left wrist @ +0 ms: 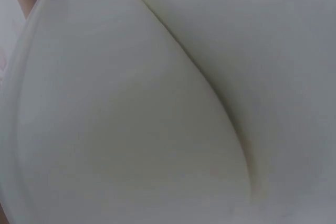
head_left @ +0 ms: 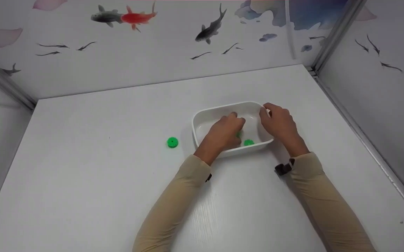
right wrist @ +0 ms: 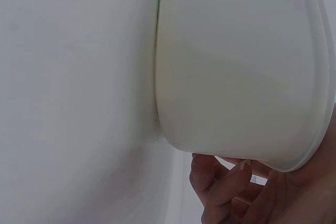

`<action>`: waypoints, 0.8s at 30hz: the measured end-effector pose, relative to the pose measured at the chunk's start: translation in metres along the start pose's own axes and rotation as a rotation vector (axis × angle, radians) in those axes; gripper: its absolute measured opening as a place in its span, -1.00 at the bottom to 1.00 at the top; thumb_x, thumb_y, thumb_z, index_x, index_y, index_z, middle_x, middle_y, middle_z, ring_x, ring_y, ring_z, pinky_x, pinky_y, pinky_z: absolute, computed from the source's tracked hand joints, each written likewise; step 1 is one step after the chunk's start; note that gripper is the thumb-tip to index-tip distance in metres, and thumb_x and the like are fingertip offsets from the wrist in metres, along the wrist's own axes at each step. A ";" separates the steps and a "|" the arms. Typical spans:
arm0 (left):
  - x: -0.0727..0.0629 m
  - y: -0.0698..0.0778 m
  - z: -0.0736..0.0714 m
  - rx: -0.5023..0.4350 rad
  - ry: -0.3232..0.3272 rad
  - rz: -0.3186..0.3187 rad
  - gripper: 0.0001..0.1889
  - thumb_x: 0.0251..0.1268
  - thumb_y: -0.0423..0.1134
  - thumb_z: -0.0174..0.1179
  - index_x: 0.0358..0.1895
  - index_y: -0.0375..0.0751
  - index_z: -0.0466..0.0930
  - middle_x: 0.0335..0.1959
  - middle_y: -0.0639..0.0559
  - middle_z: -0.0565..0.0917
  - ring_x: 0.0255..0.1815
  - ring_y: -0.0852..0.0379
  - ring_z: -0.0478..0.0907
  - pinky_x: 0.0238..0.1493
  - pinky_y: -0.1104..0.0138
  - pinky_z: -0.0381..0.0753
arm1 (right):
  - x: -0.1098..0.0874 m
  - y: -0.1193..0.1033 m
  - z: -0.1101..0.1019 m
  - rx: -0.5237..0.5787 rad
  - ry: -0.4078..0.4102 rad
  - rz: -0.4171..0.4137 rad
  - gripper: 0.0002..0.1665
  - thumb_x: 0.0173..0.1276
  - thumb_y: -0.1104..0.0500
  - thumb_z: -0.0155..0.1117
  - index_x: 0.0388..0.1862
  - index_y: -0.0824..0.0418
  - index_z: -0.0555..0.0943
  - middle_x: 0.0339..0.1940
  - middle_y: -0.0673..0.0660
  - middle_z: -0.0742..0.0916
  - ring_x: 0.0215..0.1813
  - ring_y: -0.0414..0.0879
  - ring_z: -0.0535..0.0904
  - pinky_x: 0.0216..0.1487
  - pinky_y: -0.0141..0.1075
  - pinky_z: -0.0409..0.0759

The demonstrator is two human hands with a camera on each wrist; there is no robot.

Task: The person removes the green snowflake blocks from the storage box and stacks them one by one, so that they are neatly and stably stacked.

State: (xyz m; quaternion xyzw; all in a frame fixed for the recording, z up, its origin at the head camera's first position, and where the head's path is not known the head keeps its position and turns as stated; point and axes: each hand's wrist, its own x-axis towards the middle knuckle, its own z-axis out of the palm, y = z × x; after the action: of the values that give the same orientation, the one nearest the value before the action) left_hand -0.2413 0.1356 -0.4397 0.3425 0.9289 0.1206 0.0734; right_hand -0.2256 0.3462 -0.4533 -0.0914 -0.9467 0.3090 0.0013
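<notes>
A white rectangular plastic basin (head_left: 205, 148) with rounded corners sits on the white table. My left hand (head_left: 222, 132) reaches down into it, fingers bent, with part of a small green disc (head_left: 238, 134) showing between thumb and fingers. Whether they pinch that disc is hidden. Close by, another green disc (head_left: 249, 142) lies inside against the near wall. My right hand (head_left: 279, 122) grips the basin's right end at the rim; the right wrist view shows its fingers (right wrist: 226, 184) curled by the outer wall. Only the basin's outer wall (left wrist: 131, 108) fills most of the left wrist view.
Left of the basin, a green toothed disc (head_left: 172, 142) with a small centre hole lies on the table (head_left: 93, 175). Panels (head_left: 174, 45) printed with fish rise behind the table, and a metal rail (head_left: 366, 147) runs along its right side.
</notes>
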 end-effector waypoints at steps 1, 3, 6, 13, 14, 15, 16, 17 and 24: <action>0.000 0.000 0.000 -0.002 0.005 0.006 -0.56 0.36 -0.24 0.49 0.27 -0.09 0.67 0.08 -0.04 0.67 -0.08 0.06 0.56 0.11 0.20 0.72 | 0.000 0.000 0.000 -0.001 0.001 -0.002 -0.31 0.76 -0.17 -0.15 0.59 0.20 0.48 0.42 0.35 0.68 0.19 0.20 0.66 0.27 0.22 0.66; -0.001 -0.002 0.000 -0.008 0.011 0.019 -0.54 0.35 -0.26 0.49 0.29 -0.12 0.66 0.07 -0.06 0.69 -0.08 0.06 0.57 0.11 0.19 0.72 | 0.000 0.000 0.000 -0.002 0.002 -0.003 -0.31 0.76 -0.18 -0.15 0.59 0.20 0.48 0.39 0.35 0.69 0.16 0.20 0.67 0.24 0.21 0.68; -0.002 -0.003 0.000 -0.019 0.012 0.029 -0.53 0.34 -0.28 0.48 0.30 -0.14 0.63 0.06 -0.07 0.70 -0.08 0.06 0.55 0.10 0.19 0.71 | 0.000 -0.001 0.000 -0.008 0.005 0.001 -0.31 0.76 -0.18 -0.16 0.59 0.18 0.49 0.37 0.33 0.71 0.13 0.18 0.67 0.21 0.19 0.68; -0.003 -0.010 0.000 -0.044 0.045 0.065 -0.66 0.35 -0.33 0.43 0.15 -0.16 0.67 -0.03 -0.07 0.70 -0.11 0.07 0.51 0.00 0.23 0.63 | 0.000 -0.002 0.001 -0.052 0.033 -0.008 -0.31 0.76 -0.17 -0.17 0.57 0.19 0.50 0.27 0.32 0.75 0.05 0.17 0.66 0.11 0.16 0.68; -0.004 -0.010 0.000 -0.053 0.053 0.070 -0.68 0.35 -0.33 0.42 0.14 -0.16 0.68 -0.04 -0.06 0.70 -0.11 0.07 0.52 0.01 0.23 0.64 | 0.000 -0.002 0.002 -0.057 0.038 -0.012 -0.32 0.75 -0.17 -0.18 0.55 0.19 0.52 0.24 0.32 0.76 0.02 0.17 0.66 0.06 0.14 0.68; -0.005 -0.011 0.000 -0.062 0.058 0.073 -0.68 0.36 -0.34 0.41 0.14 -0.15 0.68 -0.03 -0.06 0.70 -0.10 0.07 0.53 0.03 0.24 0.65 | 0.000 -0.002 0.002 -0.061 0.042 -0.018 -0.33 0.75 -0.17 -0.18 0.52 0.19 0.54 0.18 0.32 0.77 -0.02 0.16 0.65 0.00 0.10 0.67; -0.006 -0.012 0.000 -0.070 0.063 0.075 -0.68 0.37 -0.34 0.41 0.14 -0.15 0.68 -0.02 -0.06 0.70 -0.08 0.07 0.55 0.06 0.24 0.66 | 0.000 -0.002 0.002 -0.068 0.049 -0.023 -0.34 0.75 -0.16 -0.18 0.50 0.19 0.55 0.14 0.30 0.77 -0.05 0.14 0.64 -0.06 0.05 0.65; -0.006 -0.013 0.000 -0.079 0.067 0.076 -0.68 0.37 -0.33 0.41 0.15 -0.14 0.69 0.00 -0.05 0.70 -0.07 0.07 0.56 0.09 0.25 0.68 | 0.000 -0.001 0.003 -0.073 0.055 -0.029 -0.35 0.75 -0.16 -0.19 0.47 0.19 0.58 0.08 0.29 0.78 -0.09 0.13 0.63 -0.12 0.01 0.62; -0.015 -0.019 -0.006 -0.149 0.089 0.083 -0.66 0.44 -0.31 0.37 0.23 -0.10 0.71 0.10 -0.04 0.72 0.01 0.10 0.63 0.20 0.26 0.72 | 0.002 0.000 0.006 -0.086 0.081 -0.042 -0.40 0.74 -0.15 -0.19 0.28 0.16 0.66 -0.15 0.21 0.75 -0.22 0.07 0.57 -0.29 -0.14 0.47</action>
State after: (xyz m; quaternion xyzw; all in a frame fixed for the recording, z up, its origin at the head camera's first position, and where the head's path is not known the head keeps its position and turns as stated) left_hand -0.2429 0.1109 -0.4382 0.3688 0.9046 0.2073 0.0522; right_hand -0.2281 0.3433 -0.4580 -0.0838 -0.9600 0.2638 0.0421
